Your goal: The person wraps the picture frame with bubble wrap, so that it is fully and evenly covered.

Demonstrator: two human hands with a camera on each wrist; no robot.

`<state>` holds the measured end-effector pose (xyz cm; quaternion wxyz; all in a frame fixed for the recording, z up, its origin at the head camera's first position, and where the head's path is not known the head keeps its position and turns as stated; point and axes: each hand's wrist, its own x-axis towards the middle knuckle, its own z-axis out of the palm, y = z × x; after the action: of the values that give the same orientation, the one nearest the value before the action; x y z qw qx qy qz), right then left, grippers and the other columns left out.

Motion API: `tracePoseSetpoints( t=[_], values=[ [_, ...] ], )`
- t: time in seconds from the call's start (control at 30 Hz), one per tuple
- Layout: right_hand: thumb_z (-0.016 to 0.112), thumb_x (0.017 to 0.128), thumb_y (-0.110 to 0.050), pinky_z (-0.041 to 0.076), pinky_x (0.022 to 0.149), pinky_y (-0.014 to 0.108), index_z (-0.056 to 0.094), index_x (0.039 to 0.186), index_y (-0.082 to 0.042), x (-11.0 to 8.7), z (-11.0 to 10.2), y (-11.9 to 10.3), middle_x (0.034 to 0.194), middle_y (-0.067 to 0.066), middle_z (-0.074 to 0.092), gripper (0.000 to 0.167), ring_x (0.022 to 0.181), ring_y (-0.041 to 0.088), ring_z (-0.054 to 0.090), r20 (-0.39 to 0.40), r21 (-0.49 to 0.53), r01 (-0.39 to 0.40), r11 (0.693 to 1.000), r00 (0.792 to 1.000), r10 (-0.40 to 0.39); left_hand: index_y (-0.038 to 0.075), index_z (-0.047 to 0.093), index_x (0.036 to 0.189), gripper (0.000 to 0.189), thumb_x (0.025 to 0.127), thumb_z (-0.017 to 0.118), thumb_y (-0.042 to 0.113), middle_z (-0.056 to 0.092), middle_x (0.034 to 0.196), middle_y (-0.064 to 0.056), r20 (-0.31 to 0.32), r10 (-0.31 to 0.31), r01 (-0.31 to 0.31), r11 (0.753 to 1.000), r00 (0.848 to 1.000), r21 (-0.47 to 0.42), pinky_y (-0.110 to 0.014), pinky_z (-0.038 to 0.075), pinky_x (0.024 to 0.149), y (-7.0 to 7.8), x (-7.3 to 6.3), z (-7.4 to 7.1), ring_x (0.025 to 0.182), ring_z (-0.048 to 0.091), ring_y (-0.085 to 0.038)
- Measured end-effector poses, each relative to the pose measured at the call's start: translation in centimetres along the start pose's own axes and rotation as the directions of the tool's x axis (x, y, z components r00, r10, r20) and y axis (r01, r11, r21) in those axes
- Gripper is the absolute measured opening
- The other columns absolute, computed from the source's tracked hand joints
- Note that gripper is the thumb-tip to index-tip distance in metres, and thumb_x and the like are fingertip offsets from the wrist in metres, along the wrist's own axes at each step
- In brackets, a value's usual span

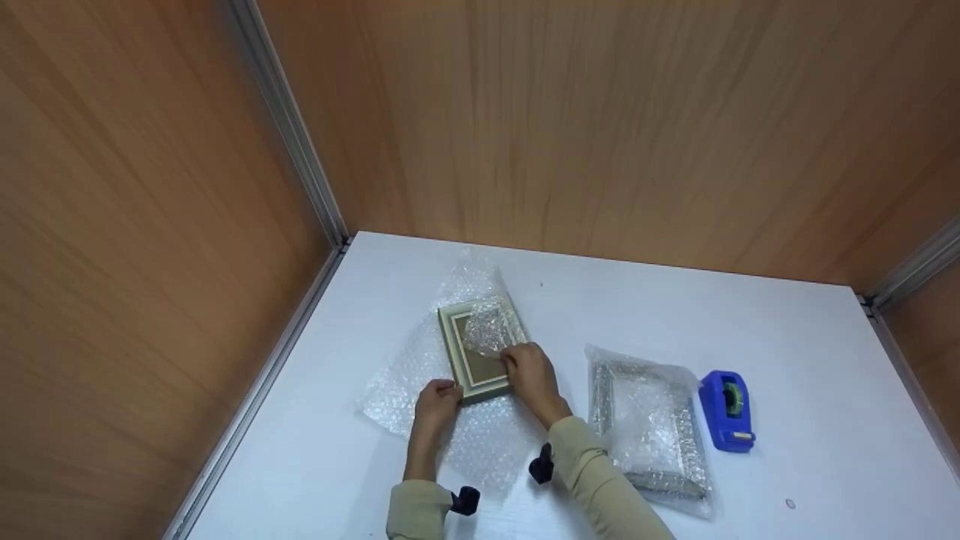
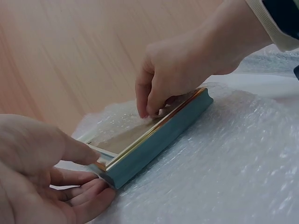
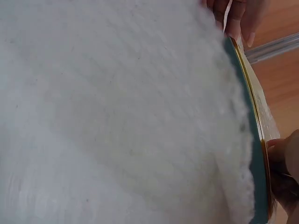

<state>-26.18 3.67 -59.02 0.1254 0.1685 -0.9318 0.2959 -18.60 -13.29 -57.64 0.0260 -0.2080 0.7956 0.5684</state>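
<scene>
Picture frame (image 1: 481,366) lies at an angle just below center in the head view, on a sheet of bubble wrap (image 1: 487,442); a flap (image 1: 486,330) of it covers the frame's upper right part; only the head view shows the blue tape dispenser (image 1: 727,411), right of frame center, just beside a wrapped packet (image 1: 651,427); left wrist view adds the teal side and gold edge, plus the grips; left hand (image 2: 42,168), lower left, clamps the corner, thumb on top, fingers bent at the side; right hand (image 2: 180,60), upper center, fingertips down, pinches the flap; hands apart.
</scene>
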Motion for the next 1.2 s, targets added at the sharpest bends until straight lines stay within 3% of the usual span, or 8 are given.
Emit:
tracePoseSetpoints(
  t=[0.1, 0.23, 0.37, 0.53, 0.6, 0.8, 1.03, 1.2],
  values=[
    [0.064, 0.089, -0.007, 0.053, 0.076, 0.035, 0.076, 0.09, -0.01, 0.2, -0.3, 0.2, 0.086, 0.002, 0.072, 0.013, 0.083, 0.019, 0.064, 0.033, 0.012, -0.005, 1.0, 0.999, 0.004, -0.007, 0.056, 0.12, 0.037, 0.092, 0.056, 0.017, 0.064, 0.111, -0.022, -0.015, -0.015, 0.015, 1.0, 1.0, -0.012, -0.042, 0.049, 0.09, -0.1, 0.0, -0.2, 0.103, 0.062, -0.032],
    [0.061, 0.091, -0.009, 0.053, 0.08, 0.038, 0.075, 0.096, -0.011, 0.4, -0.8, 0.6, 0.091, 0.002, 0.072, 0.015, 0.088, 0.02, 0.064, 0.089, 0.064, -0.019, 0.998, 0.996, 0.013, -0.004, 0.058, 0.119, 0.032, 0.093, 0.052, 0.013, 0.064, 0.111, -0.022, -0.187, -0.007, -0.005, 0.998, 0.982, -0.064, -0.044, 0.049, 0.09, -0.6, -0.2, -0.6, 0.103, 0.061, -0.033],
    [0.061, 0.092, -0.009, 0.052, 0.086, 0.041, 0.073, 0.103, -0.011, 0.3, -0.9, 1.0, 0.098, 0.004, 0.072, 0.017, 0.095, 0.022, 0.065, 0.104, 0.1, -0.022, 0.995, 0.994, 0.012, -0.003, 0.056, 0.119, 0.03, 0.091, 0.051, 0.003, 0.059, 0.117, -0.022, -0.437, 0.012, -0.054, 0.995, 0.9, -0.084, -0.046, 0.044, 0.097, -1.5, -0.2, -1.5, 0.112, 0.054, -0.036],
    [0.062, 0.091, -0.01, 0.052, 0.088, 0.041, 0.072, 0.107, -0.012, 0.2, -0.9, 1.2, 0.101, 0.004, 0.071, 0.019, 0.097, 0.022, 0.064, 0.107, 0.118, -0.038, 0.992, 0.994, 0.026, -0.001, 0.03, 0.141, 0.058, 0.089, 0.054, 0.003, 0.03, 0.14, -0.027, -0.582, -0.083, 0.015, 0.993, 0.809, -0.121, -0.052, 0.025, 0.11, -2.9, -0.5, -3.1, 0.132, 0.026, -0.042],
    [0.062, 0.091, -0.009, 0.052, 0.087, 0.041, 0.072, 0.108, -0.012, 0.2, -0.8, 1.3, 0.101, 0.004, 0.071, 0.02, 0.097, 0.023, 0.064, 0.109, 0.119, -0.039, 0.992, 0.994, 0.026, 0.001, 0.014, 0.148, 0.069, 0.091, 0.052, 0.003, 0.019, 0.147, -0.028, -0.564, -0.134, -0.003, 0.972, 0.815, -0.235, -0.05, 0.021, 0.115, -3.2, -0.7, -3.8, 0.138, 0.018, -0.043],
    [0.062, 0.091, -0.009, 0.052, 0.088, 0.041, 0.071, 0.109, -0.012, 0.1, -0.9, 1.4, 0.101, 0.004, 0.07, 0.021, 0.098, 0.022, 0.064, 0.119, 0.132, -0.055, 0.99, 0.992, 0.039, 0.001, 0.012, 0.15, 0.06, 0.1, 0.043, 0.013, 0.044, 0.141, -0.023, -0.403, -0.148, -0.076, 0.869, 0.903, -0.489, -0.039, 0.04, 0.108, -3.2, -1.3, -4.6, 0.132, 0.044, -0.033],
    [0.061, 0.092, -0.008, 0.052, 0.087, 0.04, 0.071, 0.11, -0.012, 0.0, -0.9, 1.1, 0.1, 0.002, 0.07, 0.021, 0.097, 0.021, 0.063, 0.14, 0.121, -0.058, 0.991, 0.989, 0.041, 0.004, 0.051, 0.132, 0.04, 0.101, 0.047, 0.029, 0.059, 0.132, -0.012, -0.402, -0.073, -0.096, 0.918, 0.913, -0.385, -0.021, 0.049, 0.096, -3.0, -1.3, -4.7, 0.121, 0.058, -0.022],
    [0.06, 0.091, -0.008, 0.051, 0.089, 0.039, 0.071, 0.11, -0.013, 0.0, -0.9, 1.2, 0.103, 0.002, 0.07, 0.022, 0.1, 0.021, 0.063, 0.157, 0.117, -0.076, 0.99, 0.986, 0.057, 0.003, 0.055, 0.128, 0.041, 0.1, 0.05, 0.032, 0.062, 0.128, -0.011, -0.391, 0.009, -0.152, 0.929, 0.92, -0.336, -0.015, 0.05, 0.09, -1.8, -1.3, -4.4, 0.118, 0.061, -0.022]
  ],
)
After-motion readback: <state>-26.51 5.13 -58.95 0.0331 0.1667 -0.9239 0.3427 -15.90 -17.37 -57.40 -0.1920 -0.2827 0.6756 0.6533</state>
